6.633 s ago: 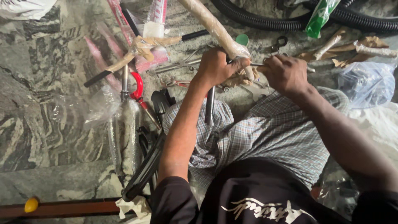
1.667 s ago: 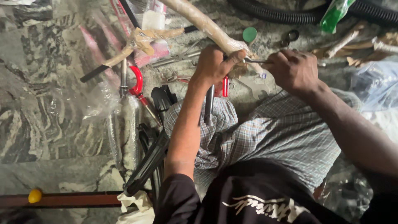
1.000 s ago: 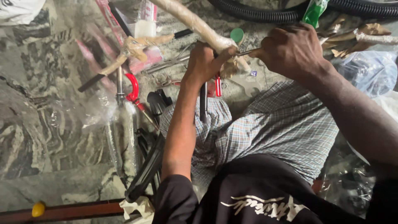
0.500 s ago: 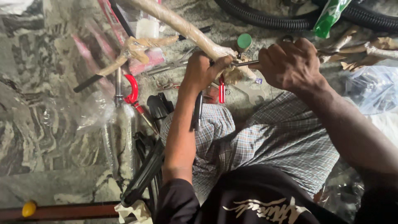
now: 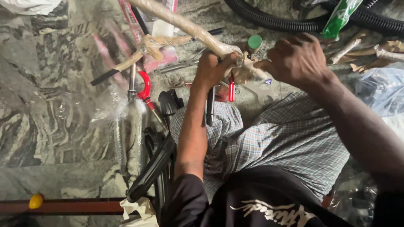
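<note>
Black short-sleeve tee (image 5: 252, 201) w/ white script, grey checked wrap (image 5: 290, 143).

Left of the left grip (image 5: 212, 69), bare marble floor (image 5: 46, 113) lies open. Beyond both grips, a black corrugated hose (image 5: 273, 21) and wrapped tube (image 5: 181, 23) crowd the way.

We identify a green plastic packet (image 5: 338, 17) at the top right, lying tilted across the black corrugated hose (image 5: 273, 21). A clear plastic bag (image 5: 381, 90) sits at the right edge, crumpled, bluish in tone. A pink-and-white flat package (image 5: 162, 46) lies on the floor at top centre, partly hidden behind the paper-wrapped tube (image 5: 185, 27) (its full outline cannot be seen). Clear film wrapping (image 5: 122, 126) covers two metal tubes at left centre. A small white sticker (image 5: 268, 81) with blue marking sits just below our hands.
</note>
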